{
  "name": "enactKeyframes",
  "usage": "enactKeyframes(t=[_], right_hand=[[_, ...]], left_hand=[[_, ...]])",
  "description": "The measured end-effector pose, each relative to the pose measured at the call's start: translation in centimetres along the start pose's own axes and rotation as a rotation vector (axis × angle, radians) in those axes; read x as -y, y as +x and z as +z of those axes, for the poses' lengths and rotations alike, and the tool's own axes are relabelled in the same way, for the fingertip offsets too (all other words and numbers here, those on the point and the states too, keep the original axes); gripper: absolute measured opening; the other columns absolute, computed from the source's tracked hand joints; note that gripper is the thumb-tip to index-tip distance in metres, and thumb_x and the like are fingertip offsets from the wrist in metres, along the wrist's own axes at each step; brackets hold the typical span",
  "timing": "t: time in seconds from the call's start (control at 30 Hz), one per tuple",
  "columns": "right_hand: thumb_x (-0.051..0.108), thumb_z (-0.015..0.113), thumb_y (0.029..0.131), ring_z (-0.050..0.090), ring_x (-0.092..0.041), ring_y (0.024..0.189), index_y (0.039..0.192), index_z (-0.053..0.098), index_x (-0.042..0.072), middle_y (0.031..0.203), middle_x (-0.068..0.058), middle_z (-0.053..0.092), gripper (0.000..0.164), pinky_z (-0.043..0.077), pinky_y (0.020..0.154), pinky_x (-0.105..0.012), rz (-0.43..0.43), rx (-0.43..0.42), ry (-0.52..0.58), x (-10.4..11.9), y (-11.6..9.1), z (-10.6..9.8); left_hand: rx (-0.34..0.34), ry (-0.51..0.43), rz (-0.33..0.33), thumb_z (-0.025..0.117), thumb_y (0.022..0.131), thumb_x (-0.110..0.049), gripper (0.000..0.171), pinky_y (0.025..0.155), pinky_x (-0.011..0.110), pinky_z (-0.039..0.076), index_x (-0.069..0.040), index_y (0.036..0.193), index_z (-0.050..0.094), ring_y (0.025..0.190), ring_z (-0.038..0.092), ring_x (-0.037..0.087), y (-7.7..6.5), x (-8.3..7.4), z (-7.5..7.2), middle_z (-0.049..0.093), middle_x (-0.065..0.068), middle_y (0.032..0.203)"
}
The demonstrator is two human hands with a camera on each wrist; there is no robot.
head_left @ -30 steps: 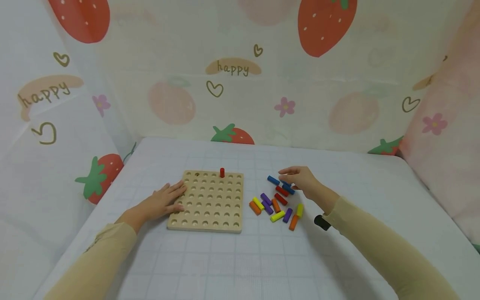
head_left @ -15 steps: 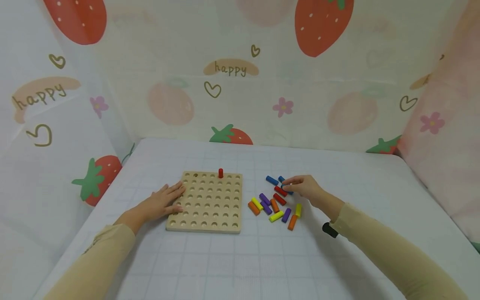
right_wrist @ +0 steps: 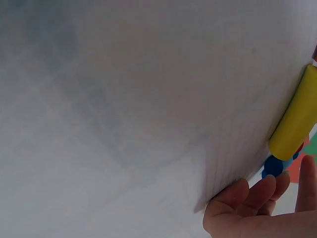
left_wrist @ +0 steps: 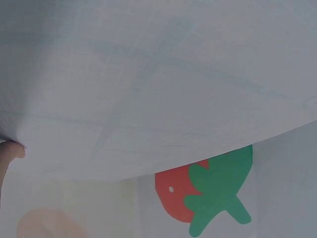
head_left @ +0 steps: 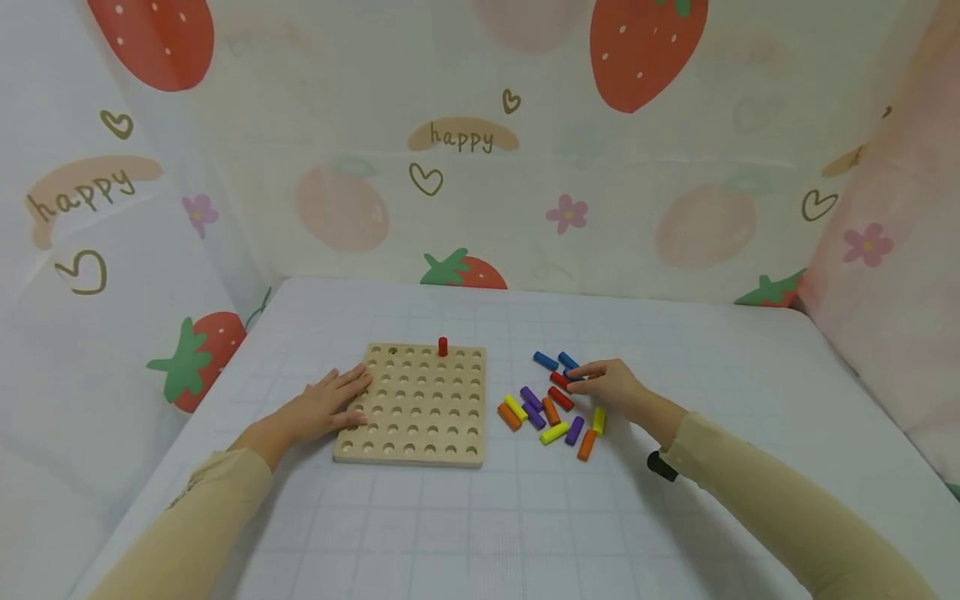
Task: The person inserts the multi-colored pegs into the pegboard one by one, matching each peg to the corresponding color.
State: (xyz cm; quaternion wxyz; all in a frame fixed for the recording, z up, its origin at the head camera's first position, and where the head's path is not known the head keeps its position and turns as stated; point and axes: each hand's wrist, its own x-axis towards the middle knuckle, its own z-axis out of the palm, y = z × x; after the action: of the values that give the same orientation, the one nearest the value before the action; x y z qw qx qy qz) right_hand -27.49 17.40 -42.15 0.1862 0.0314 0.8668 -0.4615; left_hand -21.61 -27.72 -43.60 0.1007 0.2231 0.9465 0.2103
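Observation:
In the head view my left hand (head_left: 322, 408) rests flat on the left edge of a wooden peg board (head_left: 420, 404) with rows of round holes. A single red peg (head_left: 442, 347) stands upright in its far row. Right of the board, my right hand (head_left: 615, 390) reaches into loose coloured pegs, thumb and fingertips at the end of a red peg (head_left: 559, 380) and beside a partly hidden blue peg (head_left: 572, 375). Whether they pinch one is unclear. The right wrist view shows curled fingers (right_wrist: 262, 193) close to a blue peg end (right_wrist: 272, 166) and a yellow peg (right_wrist: 295, 116).
More blue pegs (head_left: 546, 361) lie beyond the hand. Purple pegs (head_left: 532, 398), orange pegs (head_left: 509, 417) and yellow pegs (head_left: 554, 432) are scattered nearer. A white gridded cloth covers the table (head_left: 420, 533). A strawberry-print curtain (head_left: 480, 192) stands behind.
My right hand has moved down, nearer to me, from the blue pegs to the red ones. One blue peg now shows clear of the fingers. The left hand stays on the board.

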Motion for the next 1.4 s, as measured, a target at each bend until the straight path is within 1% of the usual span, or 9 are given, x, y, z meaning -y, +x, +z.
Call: enactKeyframes(t=[0.13,0.23,0.33,0.47,0.67,0.9,1.1,1.3,1.4], right_hand=[[0.018,0.072,0.09,0.043,-0.036,0.122,0.124,0.066,0.002,0.14,-0.023,0.047,0.038,0.035,0.105,-0.049,0.016,-0.003,-0.013,0.1,0.2,0.2],[0.018,0.072,0.09,0.044,-0.035,0.119,0.123,0.067,0.002,0.14,-0.023,0.047,0.038,0.038,0.102,-0.047,0.029,-0.017,-0.033,0.1,0.4,0.3],[0.018,0.073,0.089,0.046,-0.032,0.11,0.123,0.067,0.002,0.135,-0.022,0.049,0.038,0.043,0.092,-0.04,0.036,-0.034,-0.057,0.1,0.6,0.4],[0.017,0.074,0.088,0.047,-0.029,0.102,0.123,0.067,0.001,0.131,-0.021,0.052,0.038,0.042,0.082,-0.034,0.041,-0.045,-0.081,0.1,0.8,0.5],[0.017,0.073,0.089,0.047,-0.031,0.107,0.123,0.067,0.0,0.135,-0.023,0.05,0.038,0.044,0.091,-0.039,0.054,-0.048,-0.114,0.2,0.9,0.6],[0.017,0.074,0.088,0.046,-0.032,0.108,0.118,0.069,0.0,0.13,-0.022,0.053,0.035,0.043,0.086,-0.036,0.051,-0.05,-0.118,0.2,0.9,0.8],[0.017,0.074,0.088,0.049,-0.031,0.105,0.114,0.069,-0.002,0.125,-0.02,0.057,0.032,0.044,0.088,-0.038,0.051,-0.054,-0.127,0.1,1.0,0.8],[0.017,0.075,0.087,0.05,-0.029,0.1,0.112,0.07,-0.002,0.117,-0.018,0.059,0.031,0.046,0.084,-0.036,0.08,-0.062,-0.146,0.2,1.1,0.8],[0.017,0.076,0.086,0.05,-0.029,0.101,0.11,0.07,-0.001,0.117,-0.018,0.059,0.03,0.045,0.086,-0.037,0.089,-0.061,-0.148,0.5,1.0,0.8]], left_hand=[[0.001,0.0,0.002,0.057,0.095,-0.045,0.076,0.098,0.079,0.014,0.001,0.15,0.031,0.137,0.013,0.058,0.0,-0.1,-0.1,0.02,0.023,0.157],[0.006,0.001,-0.003,0.056,0.096,-0.045,0.077,0.098,0.078,0.013,0.001,0.151,0.03,0.137,0.012,0.058,0.0,0.0,-0.1,0.019,0.022,0.157],[0.008,0.004,-0.005,0.056,0.096,-0.046,0.077,0.099,0.078,0.012,0.001,0.151,0.029,0.137,0.011,0.058,0.1,0.1,-0.2,0.018,0.022,0.158],[0.012,0.006,-0.009,0.055,0.096,-0.047,0.078,0.099,0.078,0.012,0.001,0.151,0.029,0.138,0.011,0.058,0.2,0.2,-0.1,0.018,0.022,0.158],[0.018,0.015,-0.015,0.054,0.096,-0.048,0.078,0.099,0.078,0.012,0.0,0.152,0.028,0.138,0.01,0.057,0.2,0.3,0.0,0.017,0.022,0.158],[0.012,0.017,-0.015,0.055,0.096,-0.047,0.078,0.098,0.079,0.013,0.0,0.151,0.029,0.138,0.011,0.058,0.2,0.3,0.1,0.018,0.022,0.158],[0.011,0.014,-0.014,0.055,0.096,-0.047,0.078,0.098,0.078,0.013,0.0,0.152,0.028,0.138,0.011,0.057,0.2,0.4,0.2,0.018,0.022,0.158],[0.01,0.007,-0.01,0.055,0.096,-0.047,0.077,0.099,0.078,0.013,0.0,0.152,0.028,0.138,0.011,0.057,0.1,0.3,0.2,0.018,0.021,0.158],[0.011,0.007,-0.01,0.055,0.096,-0.046,0.077,0.099,0.078,0.013,0.0,0.152,0.028,0.138,0.011,0.057,0.1,0.4,0.2,0.018,0.022,0.158]])
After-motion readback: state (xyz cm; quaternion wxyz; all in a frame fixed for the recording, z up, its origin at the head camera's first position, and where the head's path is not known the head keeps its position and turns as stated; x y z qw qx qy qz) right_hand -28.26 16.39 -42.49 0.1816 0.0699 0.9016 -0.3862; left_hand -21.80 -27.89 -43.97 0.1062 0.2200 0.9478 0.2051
